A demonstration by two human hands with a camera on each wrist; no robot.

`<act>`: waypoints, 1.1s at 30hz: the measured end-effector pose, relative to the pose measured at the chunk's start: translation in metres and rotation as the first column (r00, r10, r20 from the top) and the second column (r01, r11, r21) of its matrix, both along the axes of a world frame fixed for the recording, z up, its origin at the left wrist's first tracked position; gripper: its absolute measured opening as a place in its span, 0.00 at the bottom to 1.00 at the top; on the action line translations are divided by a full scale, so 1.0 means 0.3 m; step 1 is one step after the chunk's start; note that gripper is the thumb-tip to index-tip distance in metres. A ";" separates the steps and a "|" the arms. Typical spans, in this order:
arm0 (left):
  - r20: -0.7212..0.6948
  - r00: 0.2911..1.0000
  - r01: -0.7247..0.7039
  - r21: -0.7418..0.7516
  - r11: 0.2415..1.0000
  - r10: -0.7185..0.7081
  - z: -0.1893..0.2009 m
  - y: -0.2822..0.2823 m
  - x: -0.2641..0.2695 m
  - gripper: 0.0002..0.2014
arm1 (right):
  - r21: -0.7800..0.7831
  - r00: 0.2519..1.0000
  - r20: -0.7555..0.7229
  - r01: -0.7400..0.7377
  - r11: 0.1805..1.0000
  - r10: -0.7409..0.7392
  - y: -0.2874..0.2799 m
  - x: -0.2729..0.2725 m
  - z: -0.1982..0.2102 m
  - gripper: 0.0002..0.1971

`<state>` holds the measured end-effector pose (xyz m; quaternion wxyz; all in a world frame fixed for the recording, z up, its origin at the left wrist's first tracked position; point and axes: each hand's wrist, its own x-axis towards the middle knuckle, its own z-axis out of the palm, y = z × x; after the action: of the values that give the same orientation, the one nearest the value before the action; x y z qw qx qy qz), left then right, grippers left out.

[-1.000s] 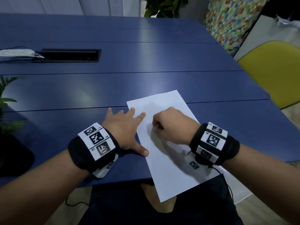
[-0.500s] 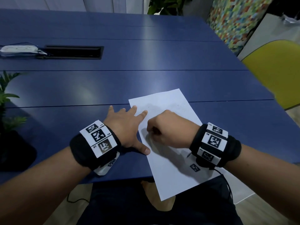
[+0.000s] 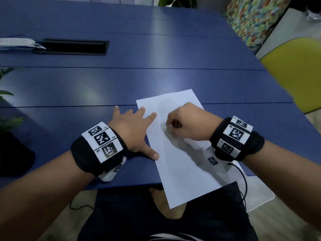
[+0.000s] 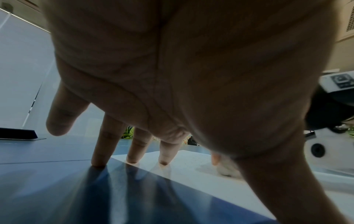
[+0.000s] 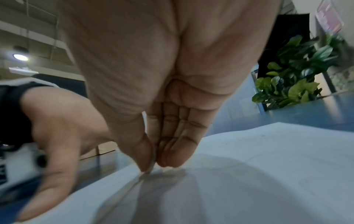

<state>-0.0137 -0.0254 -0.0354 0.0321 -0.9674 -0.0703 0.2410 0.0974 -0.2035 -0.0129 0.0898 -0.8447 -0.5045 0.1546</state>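
A white sheet of paper (image 3: 182,162) lies askew on the blue table (image 3: 104,84), its near end hanging over the front edge. My left hand (image 3: 132,129) lies flat with fingers spread. Its index and middle fingertips (image 4: 163,161) press the sheet's left edge, and the thumb touches the edge lower down. My right hand (image 3: 185,122) is curled over the upper middle of the sheet (image 5: 268,166). Its thumb and fingers (image 5: 172,151) are pinched together at the paper around a small pale object (image 4: 228,169), blurred and mostly hidden.
A black cable hatch (image 3: 74,46) and a white power strip (image 3: 15,41) sit at the far left. A potted plant (image 3: 8,119) stands at the left edge, and a yellow chair (image 3: 295,75) to the right. More plants (image 5: 296,72) stand beyond the table.
My right hand slid a little left on the sheet, then back to the right, staying curled. My left hand has kept its place on the paper's edge.
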 end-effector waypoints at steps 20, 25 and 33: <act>0.001 1.000 -0.007 -0.016 1.000 0.007 -0.001 -0.001 0.001 0.73 | -0.001 0.998 -0.028 0.050 0.999 -0.050 0.015 0.027 0.003 0.08; 0.011 1.000 0.002 -0.016 1.000 -0.002 -0.006 0.004 -0.003 0.73 | -0.047 0.996 -0.049 -0.076 0.996 0.074 0.030 -0.064 0.004 0.06; 0.007 1.000 0.004 -0.012 1.000 -0.004 0.000 0.005 -0.005 0.73 | -0.057 0.999 0.042 -0.013 0.998 0.016 0.039 -0.075 -0.011 0.06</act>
<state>-0.0150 -0.0240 -0.0354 0.0267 -0.9686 -0.0669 0.2378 0.0751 -0.1919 -0.0162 0.0538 -0.8463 -0.5079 0.1514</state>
